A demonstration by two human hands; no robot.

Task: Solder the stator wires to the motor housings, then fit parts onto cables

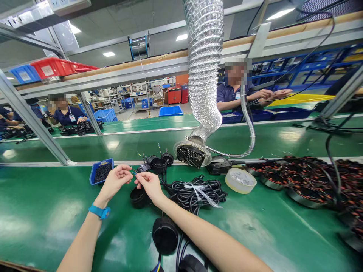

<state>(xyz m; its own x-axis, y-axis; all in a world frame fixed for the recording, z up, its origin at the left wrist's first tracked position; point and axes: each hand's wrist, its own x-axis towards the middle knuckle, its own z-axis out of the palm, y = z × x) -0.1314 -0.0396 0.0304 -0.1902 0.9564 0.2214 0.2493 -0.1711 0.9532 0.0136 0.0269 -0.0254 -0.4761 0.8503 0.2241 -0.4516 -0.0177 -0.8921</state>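
Observation:
My left hand (117, 182), with a blue band on its wrist, is closed with thumb and forefinger pinched at a thin blue wire (134, 172). Close beside it, my right hand (151, 186) pinches the same thin wires from the other side. The fingertips of both hands nearly meet, and the wire ends are too small to make out fully. Beneath my right hand lies a black round cap (138, 198). Behind the hands stand more black round caps (159, 164) with wire ends sticking up. A bundle of black cables (195, 193), tied with clear plastic, lies right of my right hand.
A blue tray (92, 174) of small black pieces stands left. Another black cap (165, 236) lies near me. To the right are a yellowish round dish (241, 181) and several copper-wound rings (306, 196). A fan-ended silver duct (205, 68) hangs ahead. Co-workers sit across the bench.

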